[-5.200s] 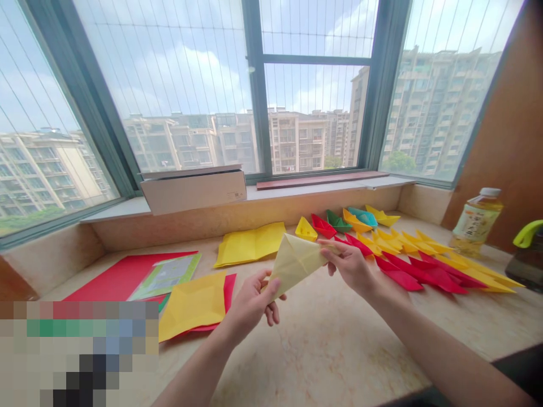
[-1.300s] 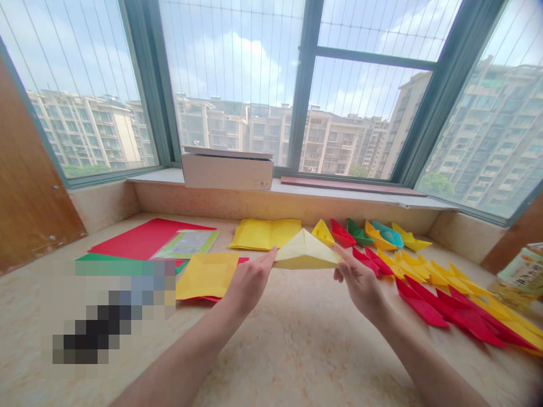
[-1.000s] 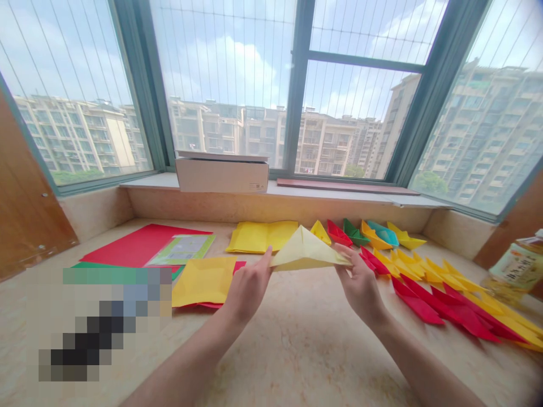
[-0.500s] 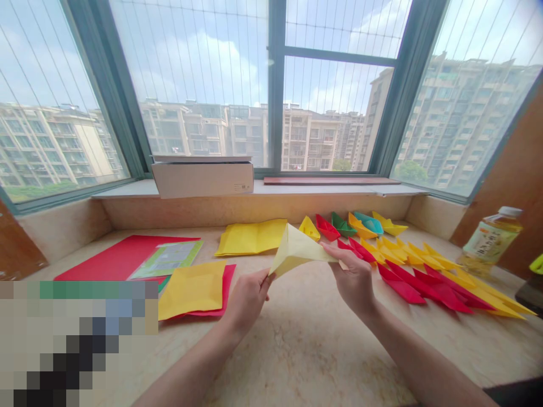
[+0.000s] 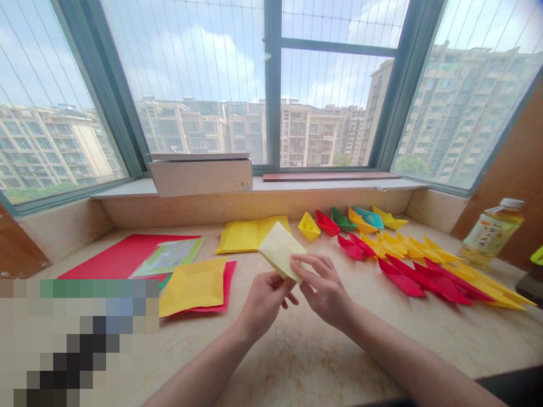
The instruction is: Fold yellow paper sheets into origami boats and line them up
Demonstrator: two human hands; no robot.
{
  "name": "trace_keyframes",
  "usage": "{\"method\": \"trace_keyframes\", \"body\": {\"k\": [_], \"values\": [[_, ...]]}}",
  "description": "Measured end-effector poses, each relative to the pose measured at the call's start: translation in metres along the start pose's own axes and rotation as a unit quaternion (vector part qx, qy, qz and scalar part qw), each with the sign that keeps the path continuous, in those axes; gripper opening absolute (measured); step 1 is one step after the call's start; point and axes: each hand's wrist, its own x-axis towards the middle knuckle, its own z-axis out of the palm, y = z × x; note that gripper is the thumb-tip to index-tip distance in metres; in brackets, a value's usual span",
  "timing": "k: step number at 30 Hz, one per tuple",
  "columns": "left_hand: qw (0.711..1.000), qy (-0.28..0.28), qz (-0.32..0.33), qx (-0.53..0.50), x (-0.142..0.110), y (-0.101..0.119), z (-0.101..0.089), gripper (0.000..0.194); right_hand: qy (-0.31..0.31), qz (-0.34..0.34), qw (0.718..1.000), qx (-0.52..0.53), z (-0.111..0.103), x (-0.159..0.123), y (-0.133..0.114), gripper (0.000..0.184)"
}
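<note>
Presently both hands grip the paper, ctr of frame. L hand (image 5: 265,299) pinches its btm edge; R hand (image 5: 324,285) has fingertips pressed on the lower-R face. Exact thumb contact, both hands: can't tell, partly hidden.

Paper (image 5: 279,249): pale yellow, folded, roughly diamond-shaped as seen, held up over the table (image 5: 271,362). Key relation, in my judgement: it projects up and slightly L from the grip, w/ both hands at its lower end. Long axis runs from the hands to a free tip nr ctr of frame, leaning L. Both hands in contact; R fingertips reach farther up the face, so R is rated nearer to the tip.

Behind the tip, ctr: yellow sheets (image 5: 244,234), partly covered by paper in view. L of ctr: orange-yellow sheet (image 5: 193,285) atop a red one, just beside a clear packet (image 5: 172,255); large red sheet (image 5: 110,257) farther L. R of ctr: row of boats (image 5: 341,221), mixed colours, w/ flat red pieces (image 5: 401,277) and yellow ones nearer the R edge. Bottle (image 5: 492,234) upright, far R. Box (image 5: 201,176) on sill, upper L of ctr. Lower-L corner masked; contents n/a.
</note>
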Motion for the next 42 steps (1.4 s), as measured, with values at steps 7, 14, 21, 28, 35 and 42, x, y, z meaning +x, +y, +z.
{"method": "trace_keyframes", "body": {"k": [7,14,21,28,35,42], "values": [[0.996,-0.068,0.010,-0.051,-0.005,0.004,-0.003,0.046,-0.055,-0.010,0.998,-0.032,-0.001,0.000,-0.005,0.060],[0.998,-0.021,-0.026,-0.054,0.005,-0.009,-0.010,0.044,-0.064,0.046,0.997,0.003,0.003,-0.001,0.000,0.046],[0.998,-0.036,-0.016,-0.056,0.001,-0.008,-0.009,0.038,0.034,0.302,0.918,0.253,-0.002,0.007,0.021,0.051],[0.998,0.030,0.022,0.041,0.001,-0.013,-0.012,0.036,-0.079,0.348,0.829,0.431,0.000,0.010,0.013,0.037],[0.991,-0.111,-0.018,0.074,0.000,-0.007,-0.024,0.041,-0.075,0.400,0.779,0.478,-0.019,0.015,0.015,0.046],[0.986,-0.124,-0.081,0.072,-0.002,-0.003,-0.019,0.060,-0.085,0.382,0.791,0.470,-0.020,0.012,0.018,0.051]]}}
